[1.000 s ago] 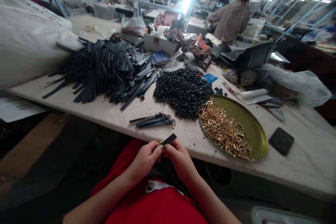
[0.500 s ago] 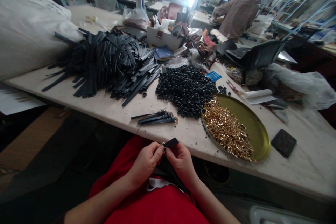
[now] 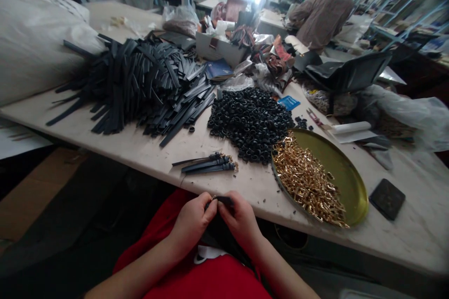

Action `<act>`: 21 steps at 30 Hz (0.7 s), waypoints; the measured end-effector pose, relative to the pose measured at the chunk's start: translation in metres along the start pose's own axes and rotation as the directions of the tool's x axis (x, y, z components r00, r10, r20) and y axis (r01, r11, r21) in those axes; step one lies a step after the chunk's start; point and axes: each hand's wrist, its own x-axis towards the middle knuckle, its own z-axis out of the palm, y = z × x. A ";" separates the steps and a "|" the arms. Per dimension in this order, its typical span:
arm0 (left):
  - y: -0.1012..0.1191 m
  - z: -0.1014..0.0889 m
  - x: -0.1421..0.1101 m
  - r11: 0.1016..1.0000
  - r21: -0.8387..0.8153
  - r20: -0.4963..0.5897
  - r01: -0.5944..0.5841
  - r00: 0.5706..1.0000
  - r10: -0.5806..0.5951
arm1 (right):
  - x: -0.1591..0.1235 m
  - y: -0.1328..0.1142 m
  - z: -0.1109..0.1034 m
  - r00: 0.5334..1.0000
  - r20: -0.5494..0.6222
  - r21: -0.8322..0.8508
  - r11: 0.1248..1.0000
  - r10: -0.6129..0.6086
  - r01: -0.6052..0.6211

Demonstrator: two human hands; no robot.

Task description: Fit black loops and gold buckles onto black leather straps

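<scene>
In front of my lap, at the table's near edge, my left hand [image 3: 195,217] pinches a small gold buckle [image 3: 213,198] at the end of a black strap. My right hand [image 3: 241,218] is closed on the black strap [image 3: 224,200] just beside it, fingers and thumb pressed together. Much of the strap and buckle is hidden by my fingers. Just beyond lies a small bundle of black straps with gold buckles [image 3: 206,165]. Past it is a heap of small black loops [image 3: 250,124]. To the right, many gold buckles [image 3: 307,182] fill part of a round gold-coloured tray [image 3: 351,184].
A large pile of black strips [image 3: 140,84] covers the table's left, beside a big white sack [image 3: 38,37]. Snips [image 3: 315,117] and a dark flat square object [image 3: 387,199] lie on the right. Scraps and a grey box [image 3: 219,50] stand behind; a person [image 3: 324,16] is farther back.
The strap between my hands has tilted flatter, and its free end shows less past my right fingers. Both hands stay close together. The view has shifted slightly.
</scene>
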 end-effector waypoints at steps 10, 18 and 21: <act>0.011 -0.021 0.032 0.989 -0.127 0.200 -0.073 0.975 0.098 | 0.032 -0.009 -0.016 0.998 0.048 0.166 0.984 0.051 -0.058; 0.011 -0.018 0.060 0.998 -0.041 0.079 -0.048 0.996 0.051 | 0.038 -0.012 -0.034 0.966 0.199 -0.137 0.972 -0.162 0.191; 0.013 -0.018 0.062 0.991 -0.056 0.133 -0.125 0.982 0.131 | 0.048 -0.012 -0.048 0.960 0.208 -0.243 0.941 -0.185 0.234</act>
